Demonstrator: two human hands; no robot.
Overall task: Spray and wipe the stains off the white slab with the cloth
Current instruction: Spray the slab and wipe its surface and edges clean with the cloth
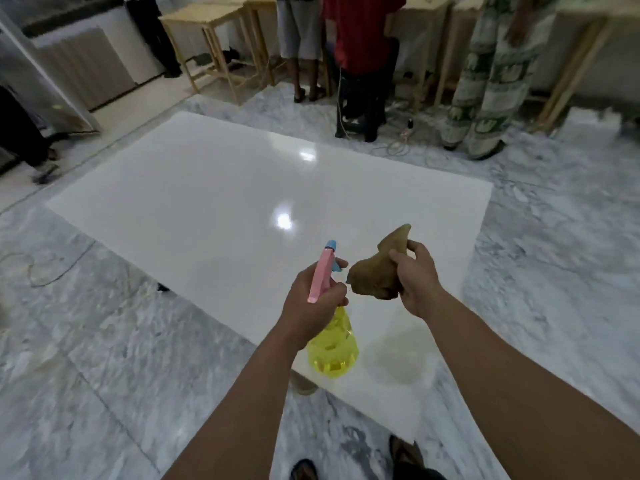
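The left hand (317, 299) grips one spray bottle (332, 344) by its pink head, yellow body hanging below, at lower centre of the frame. Just right of it, the right hand (417, 282) clutches one bunched brown cloth (375, 271). Both hang over the near edge of the one white slab (214, 188), which lies on the marble floor (86, 358) across mid-frame. Three people stand at the top by wooden tables (211, 32).
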